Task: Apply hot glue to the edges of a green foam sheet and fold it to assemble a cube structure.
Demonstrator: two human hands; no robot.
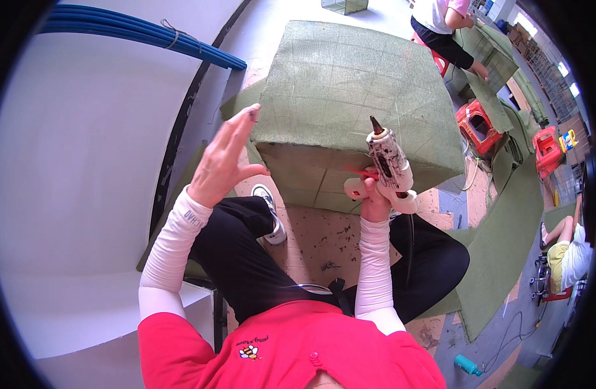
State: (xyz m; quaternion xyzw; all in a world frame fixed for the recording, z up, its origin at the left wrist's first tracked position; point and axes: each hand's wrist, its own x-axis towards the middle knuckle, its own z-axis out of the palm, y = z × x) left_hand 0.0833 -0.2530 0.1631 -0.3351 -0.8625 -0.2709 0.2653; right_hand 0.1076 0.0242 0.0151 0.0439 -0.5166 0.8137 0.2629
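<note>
Okay, right hand (377,206) is closed round the handle of a white glue gun (395,162) — grip partly hidden behind the gun's body. Dark smears along the barrel, dark nozzle (375,124) pointing up and away from the person. The gun is above the near edge of a big box (356,84) covered in green mesh, right of its middle; can't tell whether gun and mesh touch. Black cord (410,246) hangs down from the gun, past the right sleeve (375,259).

Left hand (220,162) is spread: fingers stretched forward, thumb out sideways, fingertips just beside the box's left edge — contact can't be told. The box stands right in front of the seated person, top face and shaded near side showing.

Red shirt (285,343), black trousers (434,256). Brown sheeting (320,236) with dark specks between the legs. Upper left, a tied bundle of blue rods (136,32). Right side: green mesh strips (492,266) on the floor, red stools (467,123), turquoise bottle (466,364) lower down. One co-worker (440,19) at top right near more green mesh, a second person (563,259) seated far right.
</note>
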